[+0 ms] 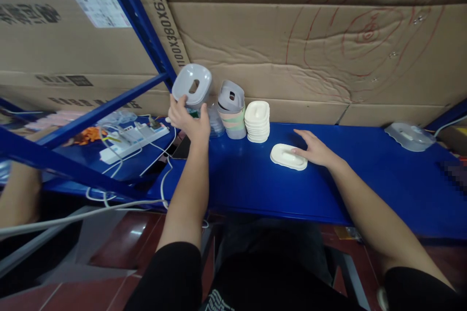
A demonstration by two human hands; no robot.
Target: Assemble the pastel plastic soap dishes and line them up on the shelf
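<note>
My left hand [189, 119] is at the back left of the blue table, its fingers and thumb round the lower edge of a grey plastic cover [182, 88] with an oval hole. The cover is tilted over a clear plastic stack [216, 119]. My right hand [315, 149] is by a cream oval lid [284, 156] with a raised middle, lying flat on the table. Its thumb lies over the lid's right end, and the fingers stretch out behind it. A stack of similar cream lids [258, 129] stands between the hands, beside nested grey and pastel cups [233, 124].
A blue frame post [136, 19] and cross bar rise at the left. Beyond them are a white power strip [134, 142], loose cables and another person's blurred arm [20, 194]. Cardboard [255, 34] backs the table [255, 189]. A clear plastic container [410, 136] sits far right.
</note>
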